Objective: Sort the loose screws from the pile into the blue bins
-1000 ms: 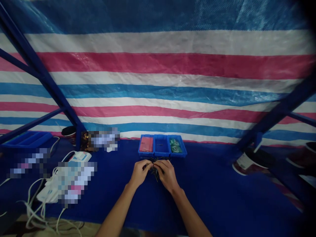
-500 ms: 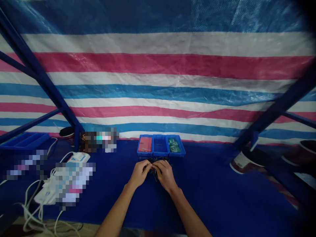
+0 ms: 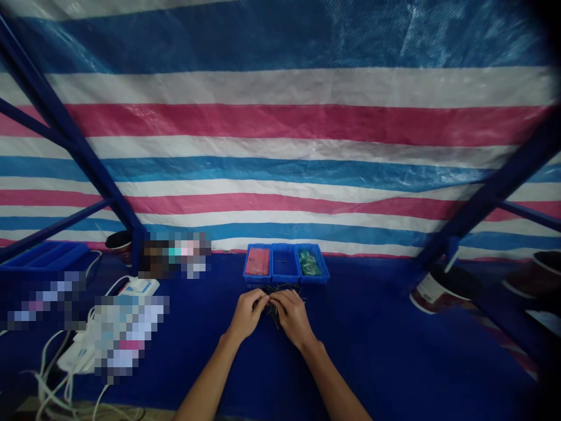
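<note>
My left hand (image 3: 248, 311) and my right hand (image 3: 293, 311) meet fingertip to fingertip over a pile of thin dark sticks (image 3: 280, 287) on the blue table. Both are closed in a pinch, and whatever lies between the fingers is too small to make out. Just beyond the pile stand three joined blue bins. The left bin (image 3: 258, 279) holds pink-red flat pieces (image 3: 258, 261). In the middle bin (image 3: 285, 272) lies a small dark thin piece. Green packets (image 3: 310, 262) fill the right bin (image 3: 322, 280). My hands hide part of the pile.
To the left lie a white power strip (image 3: 79, 354) with tangled white cables (image 3: 44, 374) and a blue divided tray (image 3: 44, 256). A tub (image 3: 432, 292) stands at the right by a blue frame post (image 3: 464, 219). A striped tarp (image 3: 307, 123) hangs behind.
The view has tilted slightly upward, so the scene sits a little lower. My hands stay pinched together over the pile with hardly any movement.
</note>
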Demonstrator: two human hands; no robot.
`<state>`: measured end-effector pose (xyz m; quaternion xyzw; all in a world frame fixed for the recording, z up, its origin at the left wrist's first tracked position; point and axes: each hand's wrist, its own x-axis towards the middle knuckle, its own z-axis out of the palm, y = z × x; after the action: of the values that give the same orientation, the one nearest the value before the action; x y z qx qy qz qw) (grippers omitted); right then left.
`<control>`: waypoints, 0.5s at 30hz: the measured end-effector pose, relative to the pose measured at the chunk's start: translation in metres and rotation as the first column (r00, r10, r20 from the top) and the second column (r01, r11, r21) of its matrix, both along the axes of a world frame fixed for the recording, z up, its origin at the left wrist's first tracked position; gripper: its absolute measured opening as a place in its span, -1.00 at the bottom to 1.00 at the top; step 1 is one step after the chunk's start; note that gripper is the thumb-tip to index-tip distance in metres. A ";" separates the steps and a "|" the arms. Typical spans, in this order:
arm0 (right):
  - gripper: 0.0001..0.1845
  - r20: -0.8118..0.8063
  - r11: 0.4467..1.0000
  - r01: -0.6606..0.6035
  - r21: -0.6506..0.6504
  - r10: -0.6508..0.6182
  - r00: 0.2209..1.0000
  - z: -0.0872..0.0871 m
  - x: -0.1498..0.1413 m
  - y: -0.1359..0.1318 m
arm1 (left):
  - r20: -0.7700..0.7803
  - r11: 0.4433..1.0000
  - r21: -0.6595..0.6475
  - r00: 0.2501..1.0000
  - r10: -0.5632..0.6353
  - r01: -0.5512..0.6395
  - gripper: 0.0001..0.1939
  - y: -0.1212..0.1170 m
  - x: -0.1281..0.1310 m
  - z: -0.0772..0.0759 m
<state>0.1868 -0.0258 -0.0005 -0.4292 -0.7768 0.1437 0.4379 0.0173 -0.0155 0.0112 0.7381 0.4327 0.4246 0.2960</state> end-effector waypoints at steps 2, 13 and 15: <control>-0.76 -0.007 1.000 0.001 -0.004 -0.001 1.000 0.000 0.000 0.000 | 0.007 1.000 -0.007 1.000 0.008 -0.008 -0.63 0.000 0.000 0.000; -0.81 0.005 0.999 0.020 0.047 -0.020 1.000 -0.001 0.000 0.001 | 0.012 1.000 -0.020 1.000 0.013 -0.013 -0.65 -0.001 0.000 0.001; -0.82 0.007 0.998 0.028 0.063 -0.029 1.000 -0.001 -0.001 0.001 | 0.009 1.000 -0.024 1.000 0.012 -0.012 -0.64 -0.001 -0.001 0.001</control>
<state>0.1861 -0.0243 -0.0013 -0.4269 -0.7765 0.1112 0.4500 0.0167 -0.0161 0.0121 0.7299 0.4407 0.4248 0.3042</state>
